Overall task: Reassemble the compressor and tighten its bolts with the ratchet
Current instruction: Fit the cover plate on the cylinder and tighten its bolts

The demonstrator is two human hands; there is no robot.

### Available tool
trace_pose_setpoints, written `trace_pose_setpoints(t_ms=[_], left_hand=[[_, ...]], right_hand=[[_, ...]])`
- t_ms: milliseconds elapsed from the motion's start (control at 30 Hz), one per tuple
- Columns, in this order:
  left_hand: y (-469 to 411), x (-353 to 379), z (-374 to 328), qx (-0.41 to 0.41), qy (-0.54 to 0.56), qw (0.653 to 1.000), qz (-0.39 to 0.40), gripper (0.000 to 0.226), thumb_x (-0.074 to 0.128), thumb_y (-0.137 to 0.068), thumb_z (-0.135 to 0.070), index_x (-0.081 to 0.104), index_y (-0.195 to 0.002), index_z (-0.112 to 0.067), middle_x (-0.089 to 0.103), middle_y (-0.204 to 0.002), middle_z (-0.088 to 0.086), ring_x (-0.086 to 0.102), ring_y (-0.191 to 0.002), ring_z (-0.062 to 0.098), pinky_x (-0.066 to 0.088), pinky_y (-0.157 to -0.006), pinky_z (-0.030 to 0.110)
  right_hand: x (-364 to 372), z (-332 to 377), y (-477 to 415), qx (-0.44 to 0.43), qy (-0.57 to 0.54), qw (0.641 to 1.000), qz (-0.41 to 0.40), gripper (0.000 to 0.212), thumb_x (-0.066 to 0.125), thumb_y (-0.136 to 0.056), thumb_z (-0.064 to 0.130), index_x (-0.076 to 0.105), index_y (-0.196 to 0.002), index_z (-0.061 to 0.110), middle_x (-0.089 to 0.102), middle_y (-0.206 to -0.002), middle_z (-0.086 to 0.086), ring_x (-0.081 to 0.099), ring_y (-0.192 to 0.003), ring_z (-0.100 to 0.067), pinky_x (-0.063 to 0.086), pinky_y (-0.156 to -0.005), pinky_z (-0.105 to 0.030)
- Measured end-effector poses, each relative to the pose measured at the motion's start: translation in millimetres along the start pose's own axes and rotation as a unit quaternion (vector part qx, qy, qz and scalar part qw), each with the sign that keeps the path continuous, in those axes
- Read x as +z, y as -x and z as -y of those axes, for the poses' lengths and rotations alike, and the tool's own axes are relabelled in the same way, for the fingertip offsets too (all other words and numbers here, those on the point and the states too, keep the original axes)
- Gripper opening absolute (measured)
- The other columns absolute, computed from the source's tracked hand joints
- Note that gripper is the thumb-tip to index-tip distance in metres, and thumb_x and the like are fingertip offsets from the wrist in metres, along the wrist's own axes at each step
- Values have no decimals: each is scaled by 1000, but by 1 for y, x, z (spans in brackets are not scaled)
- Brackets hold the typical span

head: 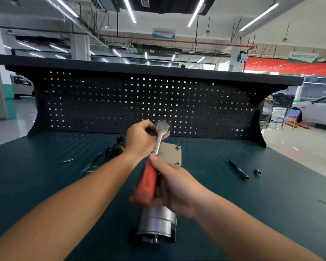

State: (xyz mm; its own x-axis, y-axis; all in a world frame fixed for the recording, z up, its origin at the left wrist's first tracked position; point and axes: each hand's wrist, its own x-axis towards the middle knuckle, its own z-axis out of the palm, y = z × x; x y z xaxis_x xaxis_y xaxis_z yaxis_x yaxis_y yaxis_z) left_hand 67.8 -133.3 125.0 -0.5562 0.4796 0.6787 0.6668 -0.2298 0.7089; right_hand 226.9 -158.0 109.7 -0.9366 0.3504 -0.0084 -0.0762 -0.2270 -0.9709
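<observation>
I hold a ratchet [159, 140] with a red handle up above the bench. My right hand [174, 183] grips the red handle low down. My left hand [140, 139] curls its fingers round the silver ratchet head at the top. Below my hands lies the silver compressor body [156, 226] on its side near the front edge. A flat metal plate [172, 154] with two bolts lies behind the ratchet, partly hidden by it. A dark compressor part [116, 146] sits left of my left wrist.
On the green bench top [233, 204], a long extension bar [238, 169] and a small socket [257, 171] lie at the right. Long bolts and a wire ring [91, 163] lie at the left, with a small bolt [67, 161] further left. A dark pegboard [139, 102] stands behind.
</observation>
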Motion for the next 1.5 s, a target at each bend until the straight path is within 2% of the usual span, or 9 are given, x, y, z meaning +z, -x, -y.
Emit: trace_pose_setpoints(t_ms=[200, 367, 467, 533, 667, 933, 1200, 1300, 1500], left_hand=[[-3, -9, -1, 15, 2, 999, 34, 30, 85, -65, -14, 60, -58, -27, 60, -57, -16, 53, -53, -8, 40, -53, 6], [-3, -9, -4, 14, 20, 998, 59, 25, 86, -66, -14, 63, -62, -25, 64, -58, -18, 57, -57, -9, 41, -56, 5], [-2, -9, -3, 10, 31, 998, 56, 21, 85, -66, -15, 65, -66, -19, 64, -63, -15, 58, -58, -9, 42, -55, 5], [-2, -10, -1, 7, 36, 998, 52, 20, 85, -67, -15, 65, -67, -18, 65, -64, -14, 59, -59, -8, 42, -56, 5], [0, -11, 3, 23, 38, 997, 60, 22, 83, -68, -11, 64, -70, -22, 67, -71, -15, 62, -66, -8, 46, -63, 6], [4, -6, 8, 62, 50, 995, 63, 30, 80, -70, -5, 61, -70, -28, 65, -70, -21, 60, -71, -11, 41, -64, 3], [11, -22, 27, -29, -48, 947, 317, 77, 88, -59, -32, 36, -114, -46, 45, -120, -28, 44, -115, -5, 33, -99, 11], [18, -22, 32, -20, -87, 941, 325, 90, 88, -61, -29, 32, -130, -40, 40, -112, -38, 45, -111, -6, 30, -82, -3], [23, -18, 34, -10, -80, 952, 296, 87, 86, -64, -31, 38, -136, -27, 48, -126, -15, 46, -119, 5, 34, -98, 21]], right_hand=[[-67, 32, 42, 29, 244, 964, -101, 52, 70, -60, 48, 59, -96, 12, 66, -65, -4, 62, -57, -20, 49, -49, -26], [-125, 85, 48, -42, 529, 831, -169, 16, 63, -87, 31, 62, -98, 20, 69, -70, 6, 59, -54, -3, 44, -52, -13], [-139, 106, 36, -75, 645, 737, -189, 20, 55, -93, 34, 58, -111, 27, 64, -84, 14, 56, -70, 0, 41, -60, -16], [-139, 105, 31, -69, 666, 722, -173, 21, 50, -96, 32, 50, -117, 34, 61, -89, 13, 54, -76, -3, 41, -65, -17], [-131, 77, 35, -47, 654, 749, -98, 23, 47, -97, 31, 40, -116, 43, 59, -82, 9, 55, -62, 3, 43, -59, -8], [-122, 35, 44, -84, 499, 858, -83, 20, 47, -98, 26, 51, -107, 44, 52, -67, 8, 48, -55, -7, 41, -53, -22], [-112, 30, 33, -90, 550, 819, -135, 29, 48, -92, 45, 50, -81, 17, 44, -48, 14, 40, -44, -7, 38, -43, -19], [-109, 33, 31, -73, 526, 836, -142, 32, 48, -93, 42, 55, -87, 12, 44, -46, 12, 40, -40, -8, 38, -40, -21], [-96, 30, 33, -10, 417, 899, -132, 32, 48, -94, 40, 54, -83, 10, 47, -45, 4, 39, -36, -16, 34, -38, -20]])
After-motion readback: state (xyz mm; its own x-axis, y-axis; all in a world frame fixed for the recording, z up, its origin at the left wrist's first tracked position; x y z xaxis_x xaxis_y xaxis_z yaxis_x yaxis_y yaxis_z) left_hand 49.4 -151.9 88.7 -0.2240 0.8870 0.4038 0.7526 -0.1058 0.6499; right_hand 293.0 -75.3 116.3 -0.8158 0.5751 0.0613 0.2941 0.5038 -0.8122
